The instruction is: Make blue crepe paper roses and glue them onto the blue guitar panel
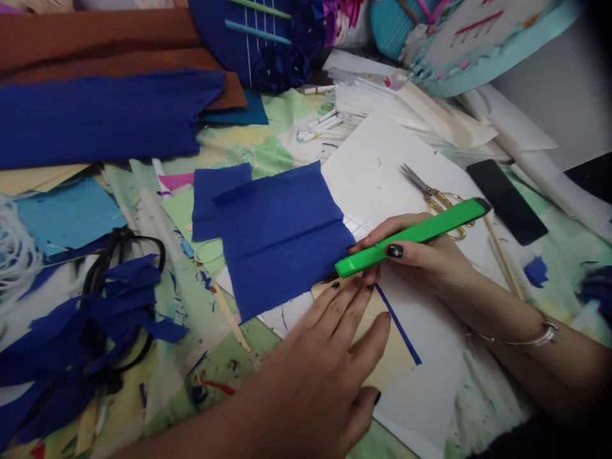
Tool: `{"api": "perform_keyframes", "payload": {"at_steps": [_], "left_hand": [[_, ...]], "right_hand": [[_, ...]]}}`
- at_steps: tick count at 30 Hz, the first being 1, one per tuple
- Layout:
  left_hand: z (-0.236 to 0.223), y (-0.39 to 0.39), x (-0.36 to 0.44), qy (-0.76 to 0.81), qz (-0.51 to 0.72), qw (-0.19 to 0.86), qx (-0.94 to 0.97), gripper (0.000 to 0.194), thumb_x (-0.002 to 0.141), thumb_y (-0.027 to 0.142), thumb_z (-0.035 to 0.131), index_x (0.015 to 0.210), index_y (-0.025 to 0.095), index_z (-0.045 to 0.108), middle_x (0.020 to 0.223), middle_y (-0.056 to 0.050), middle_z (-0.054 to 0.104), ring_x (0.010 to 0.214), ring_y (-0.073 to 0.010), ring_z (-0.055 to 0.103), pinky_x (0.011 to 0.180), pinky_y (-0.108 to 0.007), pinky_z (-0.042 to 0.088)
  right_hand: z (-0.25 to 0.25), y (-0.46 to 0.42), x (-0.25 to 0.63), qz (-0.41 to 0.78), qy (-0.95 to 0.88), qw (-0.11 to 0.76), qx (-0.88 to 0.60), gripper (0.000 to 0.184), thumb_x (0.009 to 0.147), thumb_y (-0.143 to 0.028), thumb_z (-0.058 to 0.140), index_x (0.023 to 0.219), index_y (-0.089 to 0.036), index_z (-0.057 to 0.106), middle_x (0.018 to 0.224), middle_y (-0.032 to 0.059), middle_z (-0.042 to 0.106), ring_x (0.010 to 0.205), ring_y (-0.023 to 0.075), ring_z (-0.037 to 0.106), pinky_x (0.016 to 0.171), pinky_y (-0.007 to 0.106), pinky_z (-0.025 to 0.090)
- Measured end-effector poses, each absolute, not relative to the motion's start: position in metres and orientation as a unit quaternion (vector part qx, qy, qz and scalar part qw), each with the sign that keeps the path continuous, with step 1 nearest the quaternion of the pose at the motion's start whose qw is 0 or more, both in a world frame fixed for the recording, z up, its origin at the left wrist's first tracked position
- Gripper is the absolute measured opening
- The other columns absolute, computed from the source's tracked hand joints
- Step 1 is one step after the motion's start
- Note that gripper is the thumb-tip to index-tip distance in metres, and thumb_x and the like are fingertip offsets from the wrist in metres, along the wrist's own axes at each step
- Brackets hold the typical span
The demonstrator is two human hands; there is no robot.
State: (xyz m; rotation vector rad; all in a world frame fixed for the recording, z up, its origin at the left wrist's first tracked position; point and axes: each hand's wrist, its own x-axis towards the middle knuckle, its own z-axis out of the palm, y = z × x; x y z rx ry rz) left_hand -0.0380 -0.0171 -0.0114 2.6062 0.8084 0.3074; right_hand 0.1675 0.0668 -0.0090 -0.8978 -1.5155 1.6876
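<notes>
My right hand [421, 255] is closed around a green utility knife [411, 239] with a black end cap, thumb on top. Its front end points left, over the lower right edge of a creased sheet of blue crepe paper [282, 236]; I cannot make out the blade. My left hand [335, 357] lies palm down, fingers stretched out, fingertips just below the knife's front end. Beneath that hand is a pale yellow sheet [396, 350] with a narrow blue strip [396, 322] along one side. White paper [377, 153] lies underneath.
Gold-handled scissors [437, 194] and a black phone [507, 201] lie to the right, with a thin wooden stick [502, 255]. Blue scraps [129, 293] and dark cord [102, 268] are heaped left. Folded blue [95, 118] and brown paper [105, 38] lie at the back left.
</notes>
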Motion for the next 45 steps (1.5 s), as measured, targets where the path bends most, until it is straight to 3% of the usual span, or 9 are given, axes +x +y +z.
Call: {"api": "perform_keyframes", "payload": {"at_steps": [16, 45], "left_hand": [[-0.0094, -0.0156, -0.0371, 0.283, 0.093, 0.204, 0.932, 0.063, 0.089, 0.042, 0.044, 0.143, 0.011, 0.032, 0.152, -0.023, 0.024, 0.143, -0.0330, 0.010, 0.115, -0.049, 0.018], [-0.0104, -0.0169, -0.0379, 0.283, 0.092, 0.201, 0.933, 0.063, 0.089, 0.042, 0.045, 0.142, 0.010, 0.033, 0.152, -0.023, 0.024, 0.143, -0.0323, 0.011, 0.116, -0.048, 0.017]], "right_hand": [[-0.0096, 0.0676, 0.1672, 0.686, -0.545, 0.350, -0.331, 0.016, 0.082, -0.025, 0.067, 0.096, -0.020, 0.071, 0.095, 0.0060, 0.074, 0.068, 0.0168, 0.071, 0.065, 0.030, 0.060], [-0.0091, 0.0700, 0.1662, 0.692, -0.535, 0.335, -0.350, 0.017, 0.081, -0.029, 0.067, 0.094, -0.019, 0.069, 0.088, 0.0051, 0.074, 0.064, 0.0163, 0.070, 0.063, 0.029, 0.059]]}}
